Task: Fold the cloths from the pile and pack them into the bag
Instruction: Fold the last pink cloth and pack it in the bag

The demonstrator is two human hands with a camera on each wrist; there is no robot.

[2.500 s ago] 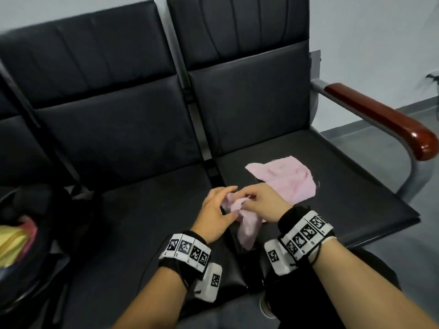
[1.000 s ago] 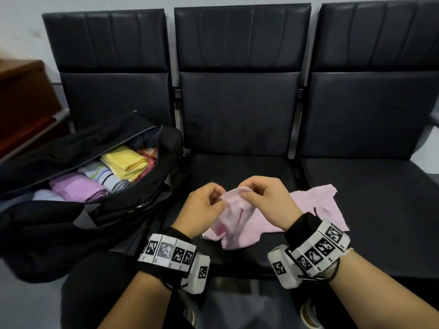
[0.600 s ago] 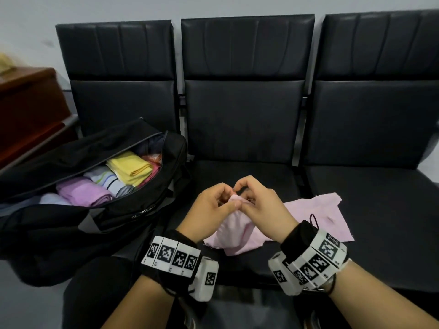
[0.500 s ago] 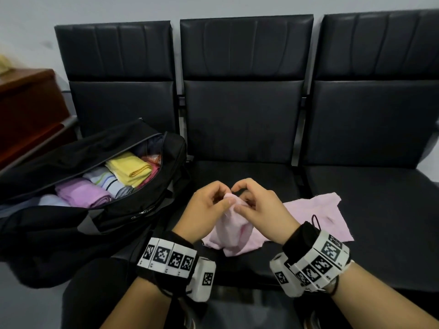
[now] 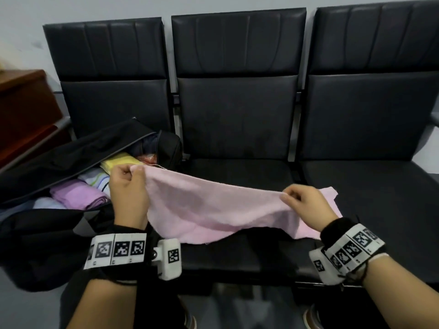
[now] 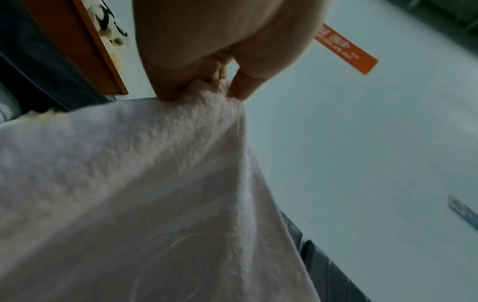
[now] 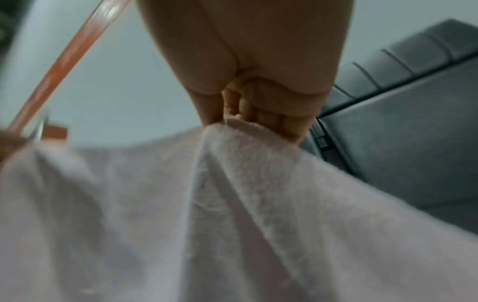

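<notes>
Fingertips (image 6: pixel 240 87) of left hand (image 5: pixel 128 193) pinched on one top corner of pink cloth (image 5: pixel 213 207), thumb against forefinger, terry pile bunched between them in the left wrist view. Fingertips (image 7: pixel 284 124) of right hand (image 5: pixel 306 207) curled on the opposite corner, a thin hem edge poking out of the pinch. Held so, probably, to draw the top edge taut between the hands and let the rest hang flat, ready for a first fold in half. Cloth spread above the front edge of the middle seat (image 5: pixel 237 176), lower edge sagging toward the seat's front.

Second pink cloth (image 5: pixel 332 198) lying behind the right hand, across the gap toward the right seat's front left corner; likely the last of the pile, kept within reach. Bag (image 5: pixel 47 233) on the left seat, unzipped, mouth turned toward the hands so folded pieces can go straight in. Inside: yellow cloth (image 5: pixel 118 162), striped cloth (image 5: pixel 97 179), purple cloth (image 5: pixel 78 198), all folded and packed side by side.

Square black-and-white coded markers on both wristbands (image 5: pixel 118 248); no readable words. Orange sign (image 6: pixel 346 49) on the wall in the left wrist view, white characters too blurred to read.
</notes>
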